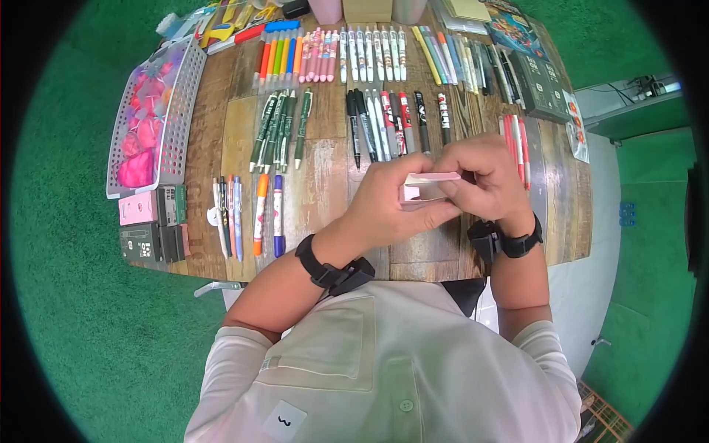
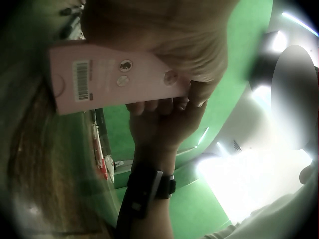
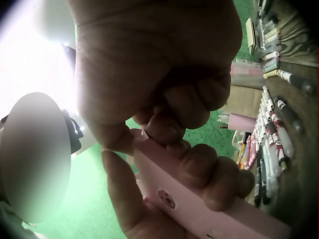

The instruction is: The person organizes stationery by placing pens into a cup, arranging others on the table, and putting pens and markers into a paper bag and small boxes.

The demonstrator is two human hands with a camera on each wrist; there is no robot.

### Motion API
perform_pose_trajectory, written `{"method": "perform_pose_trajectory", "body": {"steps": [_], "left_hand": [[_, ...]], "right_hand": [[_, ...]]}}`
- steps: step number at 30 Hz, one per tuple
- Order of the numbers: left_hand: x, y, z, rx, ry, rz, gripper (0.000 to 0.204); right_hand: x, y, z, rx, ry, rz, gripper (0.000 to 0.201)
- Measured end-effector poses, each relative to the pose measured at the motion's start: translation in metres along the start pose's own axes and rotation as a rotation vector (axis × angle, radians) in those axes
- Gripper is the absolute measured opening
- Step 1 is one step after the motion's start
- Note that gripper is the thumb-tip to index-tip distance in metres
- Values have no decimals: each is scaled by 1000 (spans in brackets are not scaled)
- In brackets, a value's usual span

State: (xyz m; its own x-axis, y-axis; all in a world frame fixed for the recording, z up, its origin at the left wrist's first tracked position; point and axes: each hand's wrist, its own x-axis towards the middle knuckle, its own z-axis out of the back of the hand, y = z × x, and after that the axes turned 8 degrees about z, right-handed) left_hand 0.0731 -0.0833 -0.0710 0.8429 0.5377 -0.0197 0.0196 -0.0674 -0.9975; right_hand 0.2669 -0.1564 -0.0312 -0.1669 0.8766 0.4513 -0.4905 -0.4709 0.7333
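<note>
A small pink cardboard box (image 2: 112,82) with a barcode and round prints is held above the table's front part. My left hand (image 1: 384,203) grips it, fingers along one side and thumb along the other. In the head view the box end facing up stands open, showing its pale inside. At that end my right hand (image 1: 484,177) pinches the edge by the flaps, fingers curled. The right wrist view shows the right hand (image 3: 159,74) over the box end and the left fingers (image 3: 217,186) wrapped along its side.
Rows of pens and markers (image 1: 373,55) lie across the wooden table (image 1: 325,159). A white basket (image 1: 173,136) of pink packets stands at the left, stacked boxes (image 1: 151,225) before it. A dark box (image 1: 539,85) lies back right; red pens (image 1: 525,151) lie beside the right hand.
</note>
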Motion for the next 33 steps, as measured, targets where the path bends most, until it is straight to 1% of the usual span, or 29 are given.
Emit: {"method": "perform_pose_trajectory", "body": {"steps": [2,4,5,7,8,10,14,16,20,22,23,25,29,31,32,33], "left_hand": [[-2,2,1,-31,-2,23,36],[-2,4,7,-9,87,6,36],[-1,6,9,-7,86,6,36],[0,7,13,61,83,-58,45],[-1,6,12,63,82,-58,45],[-2,3,10,-84,92,16,54],[-1,4,12,-106,92,45,55],[2,9,13,-84,60,-81,39],[2,2,10,-19,17,-105,35],[3,3,7,-137,-46,-78,31],[2,3,7,-137,-45,-78,31],[2,2,8,-179,-58,-31,31],[-1,9,8,-222,-54,-3,32],[-3,6,5,-188,-74,-77,33],[-3,3,6,-189,-74,-72,33],[-3,0,8,-176,-59,-85,37]], "right_hand": [[-1,1,-1,45,-23,-13,12],[0,2,-1,6,-21,-18,12],[0,3,-1,6,-22,-16,12],[-1,4,0,22,-49,-23,12],[-1,5,0,23,-48,-21,12],[-2,6,2,58,-39,-33,12],[-3,3,2,47,-25,-14,12],[-2,3,1,-12,-62,7,11],[-2,4,-2,-31,-123,8,11],[-2,2,-4,-124,-185,70,10],[-1,1,-5,-124,-186,69,10],[3,0,-7,-231,-218,205,8],[1,-3,-9,-239,-214,231,9],[1,-4,-10,-176,-204,264,9],[1,-5,-9,-173,-205,260,9],[0,-5,-8,-163,-173,273,9]]}}
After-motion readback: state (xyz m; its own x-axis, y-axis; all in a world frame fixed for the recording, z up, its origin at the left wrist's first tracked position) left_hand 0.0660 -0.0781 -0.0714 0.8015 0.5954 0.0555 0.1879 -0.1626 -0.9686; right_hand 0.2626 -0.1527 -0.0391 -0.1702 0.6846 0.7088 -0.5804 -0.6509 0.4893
